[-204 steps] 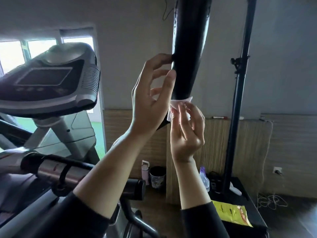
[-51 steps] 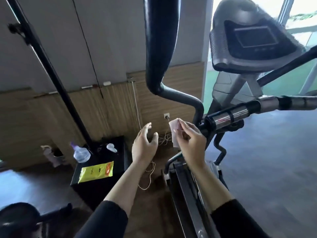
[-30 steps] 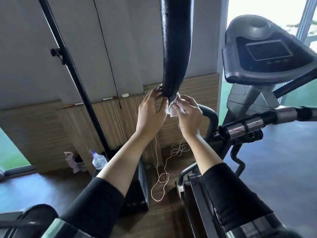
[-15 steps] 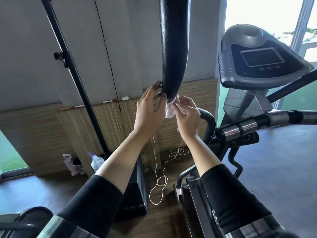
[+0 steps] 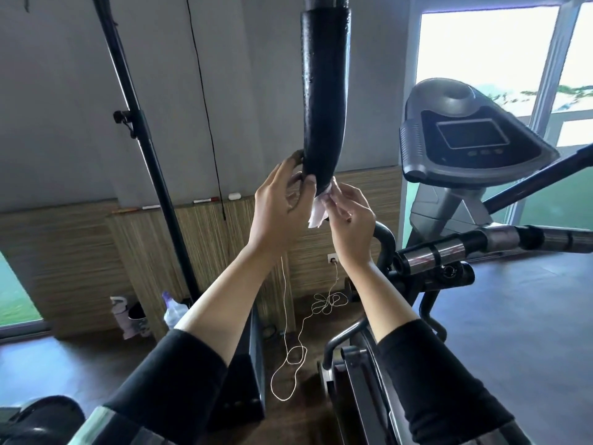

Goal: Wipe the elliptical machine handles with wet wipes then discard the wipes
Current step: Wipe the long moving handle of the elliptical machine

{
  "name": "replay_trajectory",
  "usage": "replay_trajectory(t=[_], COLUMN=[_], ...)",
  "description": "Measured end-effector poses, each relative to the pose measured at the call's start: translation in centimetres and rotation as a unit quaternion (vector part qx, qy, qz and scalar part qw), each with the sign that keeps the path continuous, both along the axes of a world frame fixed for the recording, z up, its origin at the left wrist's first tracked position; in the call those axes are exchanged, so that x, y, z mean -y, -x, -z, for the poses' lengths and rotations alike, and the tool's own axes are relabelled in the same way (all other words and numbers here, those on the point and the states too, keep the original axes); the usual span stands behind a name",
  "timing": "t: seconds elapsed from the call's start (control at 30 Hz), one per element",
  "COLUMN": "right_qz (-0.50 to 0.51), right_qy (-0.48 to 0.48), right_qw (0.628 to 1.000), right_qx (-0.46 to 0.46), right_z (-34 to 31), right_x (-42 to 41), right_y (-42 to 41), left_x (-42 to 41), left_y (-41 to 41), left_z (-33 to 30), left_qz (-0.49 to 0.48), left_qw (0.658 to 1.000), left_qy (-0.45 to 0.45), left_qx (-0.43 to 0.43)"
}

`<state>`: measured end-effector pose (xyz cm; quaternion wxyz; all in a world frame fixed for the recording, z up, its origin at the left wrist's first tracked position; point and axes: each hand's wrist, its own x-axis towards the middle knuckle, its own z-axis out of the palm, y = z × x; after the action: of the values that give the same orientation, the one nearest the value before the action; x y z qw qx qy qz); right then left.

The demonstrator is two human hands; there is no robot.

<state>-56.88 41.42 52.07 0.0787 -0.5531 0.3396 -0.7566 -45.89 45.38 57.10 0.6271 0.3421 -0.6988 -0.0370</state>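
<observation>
Since the frame half a second back, our view has tipped upward a little, so the grip's top collar now shows, while both hands have kept their places at its lower end. Largest to smallest: the grey elliptical machine with its dark console [image 5: 465, 136] stands at right before the bright window; the tall black foam-covered handle [image 5: 324, 91] hangs down the centre of the view; a thin black stand pole [image 5: 150, 155] rises at left; a white cord [image 5: 295, 351] lies looped on the far floor. We hold the handle's lower end between both hands. Our left hand [image 5: 279, 203] curls around the near left side, fingers bent and thumb pressed to the foam, steadying it. Our right hand [image 5: 349, 216] pinches a small crumpled white wet wipe [image 5: 319, 210] between thumb and forefingers, the wipe touching the grip's lower tip; the remaining fingers are loosely curled.

Handling, as we judge it: the wipe is light, limp and damp, so it will bunch and slip unless wrapped round the foam and squeezed. The foam looks soft, slightly tacky and pitted, likely to drag on the wipe; the handle itself is rigid but may swing on its pivot, hence the steadying hand. We would grip the wipe by its folded middle, not its loose corner. Discarding is not yet begun.
</observation>
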Motion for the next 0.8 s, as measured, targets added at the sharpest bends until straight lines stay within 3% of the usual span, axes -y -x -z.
replay_trajectory(t=[0.17, 0.4, 0.6, 0.8], right_qz=[-0.035, -0.033, -0.034, -0.046], right_qy=[0.067, 0.026, 0.096, 0.051], right_qw=[0.996, 0.999, 0.994, 0.996], right_qx=[0.046, 0.002, 0.042, 0.055], right_z=[-1.7, -1.4, -4.6, -3.5], right_x=[-2.2, -2.0, -4.4, -4.2], right_y=[-0.2, 0.4, 0.3, 0.1], left_x=[-1.1, -1.7, -2.0, -2.1], left_y=[0.4, 0.6, 0.7, 0.7], left_z=[-1.1, -1.9, -2.8, -3.3], left_qz=[0.015, 0.001, 0.006, 0.01], left_qw=[0.999, 0.997, 0.996, 0.994], left_qy=[0.047, 0.076, 0.087, 0.101], left_qx=[-0.008, -0.001, -0.015, -0.029])
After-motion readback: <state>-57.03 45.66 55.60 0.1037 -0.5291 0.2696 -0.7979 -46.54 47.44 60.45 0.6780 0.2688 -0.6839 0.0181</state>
